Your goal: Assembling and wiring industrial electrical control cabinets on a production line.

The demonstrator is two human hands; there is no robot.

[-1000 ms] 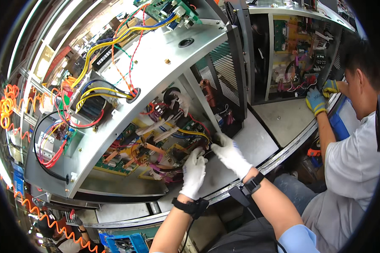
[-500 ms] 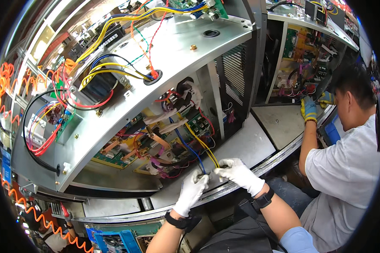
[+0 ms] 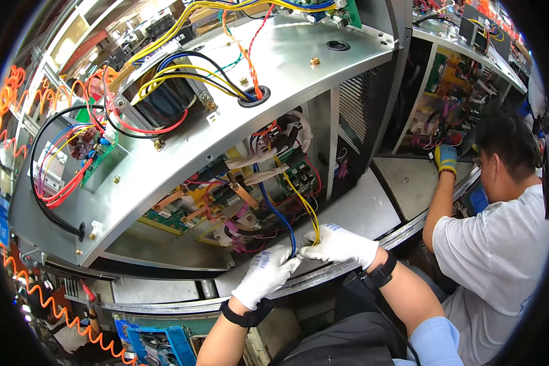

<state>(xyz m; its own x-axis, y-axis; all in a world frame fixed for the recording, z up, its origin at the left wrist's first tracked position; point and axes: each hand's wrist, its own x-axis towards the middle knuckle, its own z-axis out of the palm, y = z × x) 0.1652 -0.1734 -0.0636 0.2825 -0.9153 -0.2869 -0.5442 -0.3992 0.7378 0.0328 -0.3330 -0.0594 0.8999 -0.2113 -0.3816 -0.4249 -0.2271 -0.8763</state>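
My left hand (image 3: 263, 274), in a white glove, is closed with the blue wires (image 3: 277, 210) running down into its fingers. My right hand (image 3: 343, 247), gloved too, pinches the yellow wires (image 3: 304, 201) near their lower ends. The fingertips of both hands meet or nearly meet, and the wire ends are mostly hidden there. Both wire runs come out of the open front of a metal cabinet (image 3: 183, 146), past a white-wrapped cable bundle (image 3: 268, 175) and the circuit boards (image 3: 299, 174) inside.
A black transformer (image 3: 165, 100) and thick cables sit on the cabinet's top. On the right, a co-worker's gloved hand (image 3: 446, 160) reaches to a second open cabinet (image 3: 448, 91). A metal rail (image 3: 323, 272) runs below my hands. An orange coiled hose (image 3: 61, 316) hangs at lower left.
My hands have drawn together, the right one moving in toward the left with the yellow wires. The whole view has shifted slightly. One of the co-worker's two gloved hands has gone out of sight.
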